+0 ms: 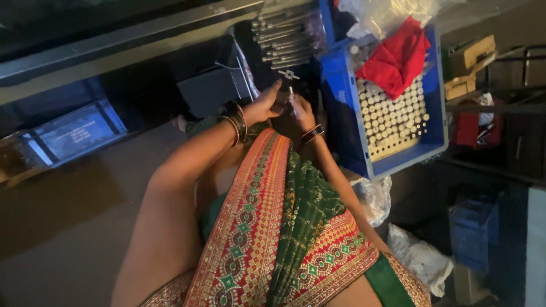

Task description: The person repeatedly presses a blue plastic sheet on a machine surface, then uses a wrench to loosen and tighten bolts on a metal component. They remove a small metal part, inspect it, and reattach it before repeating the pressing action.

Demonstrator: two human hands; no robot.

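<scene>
Hands are seen from the head camera, brought close together above the lap. A slim metal rod (292,98) is held between them; its long axis runs nearly straight away from the person, with the far end pointing up the frame toward a small cross-shaped metal piece (289,74). The left hand (265,106) is closed against the rod's left side, thumb raised. The right hand (302,111) is curled about the rod's near end, though its fingers are too blurred for the exact clasp to be told. Dark bangles are worn on both wrists.

Beyond the hands, a bundle of similar long metal rods (282,35) is laid in rows, their axes running roughly left to right. Just right of the hands, a blue plastic crate (435,133) is packed with small pale cylindrical pieces (392,116) standing on end, and a red cloth (398,57) is draped over its far part. A red, gold and green patterned garment (273,227) fills the foreground.
</scene>
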